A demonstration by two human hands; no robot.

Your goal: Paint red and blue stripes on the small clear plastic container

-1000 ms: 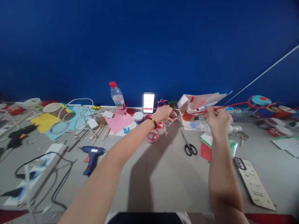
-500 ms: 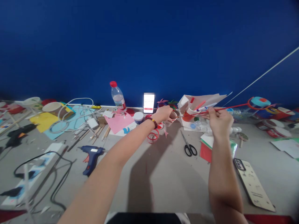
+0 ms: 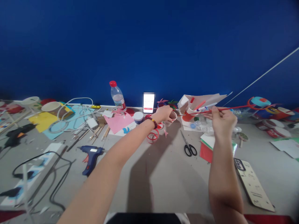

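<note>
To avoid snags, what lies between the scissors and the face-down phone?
In the head view: a red sheet beside the scissors, then the right forearm, just short of the phone.

Nothing is readable: the bottle label (image 3: 120, 102) and lit screen (image 3: 149, 102) left of the left hand (image 3: 164, 114), and phone-case markings (image 3: 257, 194) right of the right hand (image 3: 223, 121), are unclear.

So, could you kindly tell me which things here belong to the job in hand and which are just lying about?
Apparently in use:
red stick, held in the right hand
paper cup, at the left hand

Seemingly just lying about:
black-handled scissors
blue glue gun
red-capped bottle
phone lying face down
</note>
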